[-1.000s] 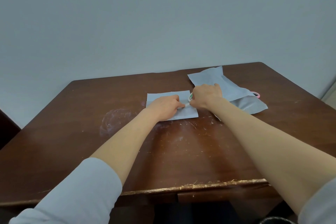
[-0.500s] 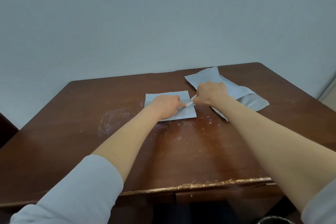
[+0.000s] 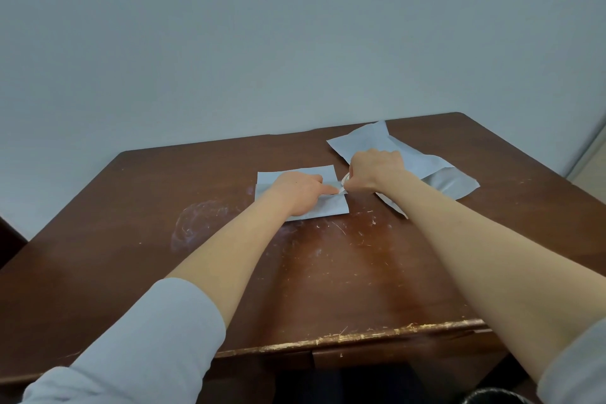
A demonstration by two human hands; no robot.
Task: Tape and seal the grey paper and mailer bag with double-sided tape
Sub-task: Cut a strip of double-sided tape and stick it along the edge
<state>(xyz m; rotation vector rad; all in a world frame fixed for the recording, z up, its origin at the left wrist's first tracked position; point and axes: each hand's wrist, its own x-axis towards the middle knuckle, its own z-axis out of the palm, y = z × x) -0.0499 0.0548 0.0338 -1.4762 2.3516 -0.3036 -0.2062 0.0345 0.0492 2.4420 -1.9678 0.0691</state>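
Behind right hand (image 3: 373, 174), gripping tape (image 3: 344, 180) — mailer bag (image 3: 442, 182).

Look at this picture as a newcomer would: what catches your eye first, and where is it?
At mid-table the left hand presses a finger on a folded grey paper, while the right hand pinches a white strip of tape at the paper's right edge. Behind the right hand lies a crumpled grey mailer bag. The brown table is scratched, its near edge chipped.
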